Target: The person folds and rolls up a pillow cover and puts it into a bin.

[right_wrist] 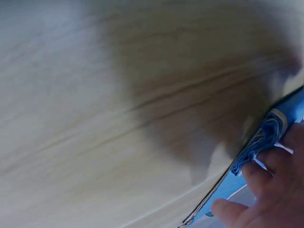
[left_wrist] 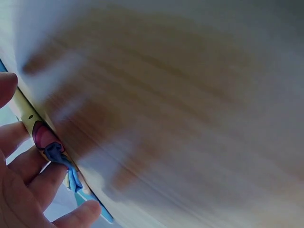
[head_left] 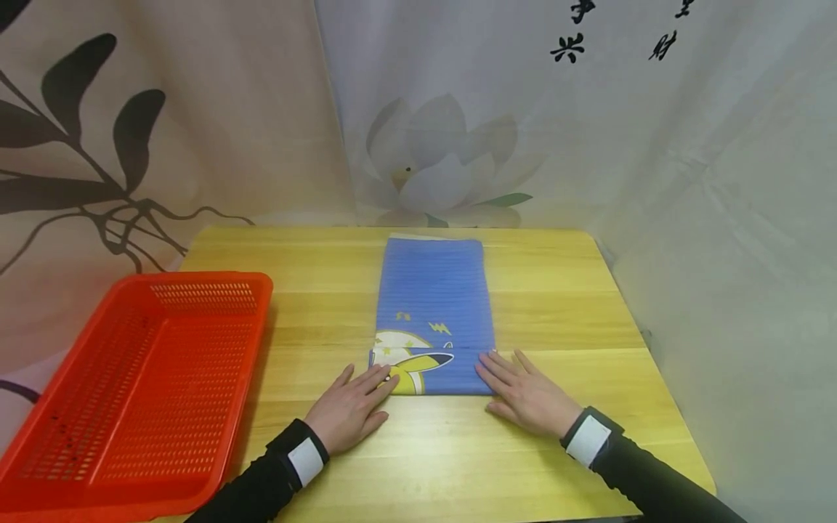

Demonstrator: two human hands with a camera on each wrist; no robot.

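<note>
A folded blue cloth (head_left: 434, 290) with faint stripes and a yellow cartoon print lies lengthwise on the wooden table. Its near end is turned over into a thicker flap (head_left: 454, 374). On the left corner of that flap rest the outstretched fingers of my left hand (head_left: 349, 408). My right hand (head_left: 531, 396) lies flat with its fingertips on the right corner. In the left wrist view the bunched cloth edge (left_wrist: 57, 154) shows beside the fingers. Rolled layers of the cloth (right_wrist: 270, 128) show at the fingertips in the right wrist view.
A red perforated plastic basket (head_left: 163, 392) stands at the left, overlapping the table's left side in the head view. Light curtains (head_left: 261, 109) printed with plants and a lotus hang behind the wooden table (head_left: 556, 290), and pale fabric (head_left: 739, 254) borders it on the right.
</note>
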